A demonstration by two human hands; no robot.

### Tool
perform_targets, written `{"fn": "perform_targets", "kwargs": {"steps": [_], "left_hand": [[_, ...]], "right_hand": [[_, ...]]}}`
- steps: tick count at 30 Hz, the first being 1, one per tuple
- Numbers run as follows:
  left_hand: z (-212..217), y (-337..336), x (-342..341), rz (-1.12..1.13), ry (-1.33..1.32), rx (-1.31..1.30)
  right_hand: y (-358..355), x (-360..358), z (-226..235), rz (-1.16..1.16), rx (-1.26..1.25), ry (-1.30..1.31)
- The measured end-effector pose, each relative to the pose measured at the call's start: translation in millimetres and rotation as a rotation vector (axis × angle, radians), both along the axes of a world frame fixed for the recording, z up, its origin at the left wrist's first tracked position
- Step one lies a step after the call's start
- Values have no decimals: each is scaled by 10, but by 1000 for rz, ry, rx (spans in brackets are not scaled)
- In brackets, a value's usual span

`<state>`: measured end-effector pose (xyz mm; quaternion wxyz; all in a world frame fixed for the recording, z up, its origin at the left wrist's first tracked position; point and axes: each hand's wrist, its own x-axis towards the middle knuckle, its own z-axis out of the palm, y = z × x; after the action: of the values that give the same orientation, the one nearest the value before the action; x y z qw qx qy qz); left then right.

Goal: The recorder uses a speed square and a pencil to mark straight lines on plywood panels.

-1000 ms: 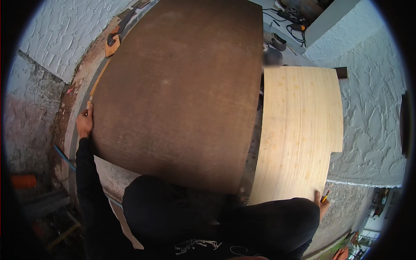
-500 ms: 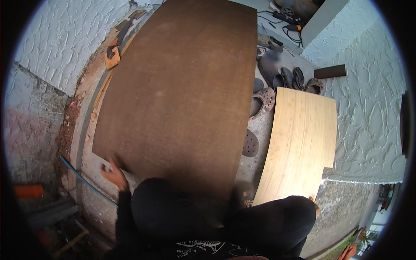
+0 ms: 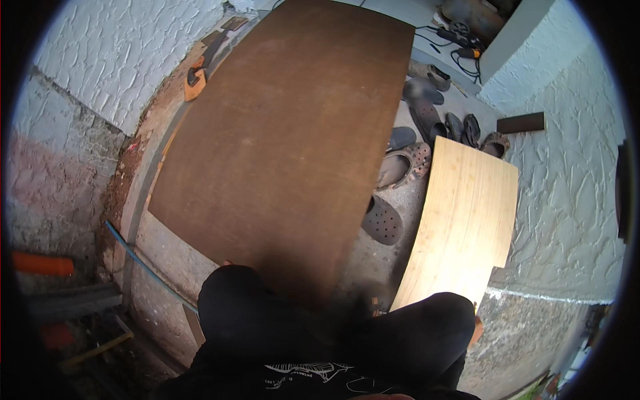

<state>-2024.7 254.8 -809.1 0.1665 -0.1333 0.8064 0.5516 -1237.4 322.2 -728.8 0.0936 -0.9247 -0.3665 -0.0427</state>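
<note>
A large dark brown wooden board lies lengthwise in front of me, over the floor. Its near end reaches my knees. At its near left edge, a fingertip of my left hand shows on the board's rim, closed on it; my left knee hides the rest. To the right lies a smaller pale wooden board with a notch in its right side. My right hand shows only as a sliver beyond my right knee, by the pale board's near end. Its fingers are hidden.
Several clog shoes and other footwear lie between the boards and behind the pale one. A handsaw rests along the left wall. A blue hose crosses the left ledge. A corded power tool lies far right, near a dark block.
The brown board has turned, its near end swinging left and uncovering more of the clogs. My left hand, open beside the board before, has moved to its near edge. The view has shifted slightly.
</note>
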Motion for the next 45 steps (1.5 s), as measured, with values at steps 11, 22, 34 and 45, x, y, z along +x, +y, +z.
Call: {"fn": "perform_targets", "kwargs": {"steps": [11,22,34,45], "left_hand": [[497,-5,-408,-289,291,-142],[425,-878,-797,-340,242,-12],[640,-1211,-1331,-469,220,-35],[320,-1943,-857,-223,116,-161]], "right_hand": [[1602,-1471,344,831,483,75],[3220,-4011,-15,925,-140,1360],[3667,-4544,-343,629,-93,1768],[3442,-4264,-275,747,-354,1622]]}}
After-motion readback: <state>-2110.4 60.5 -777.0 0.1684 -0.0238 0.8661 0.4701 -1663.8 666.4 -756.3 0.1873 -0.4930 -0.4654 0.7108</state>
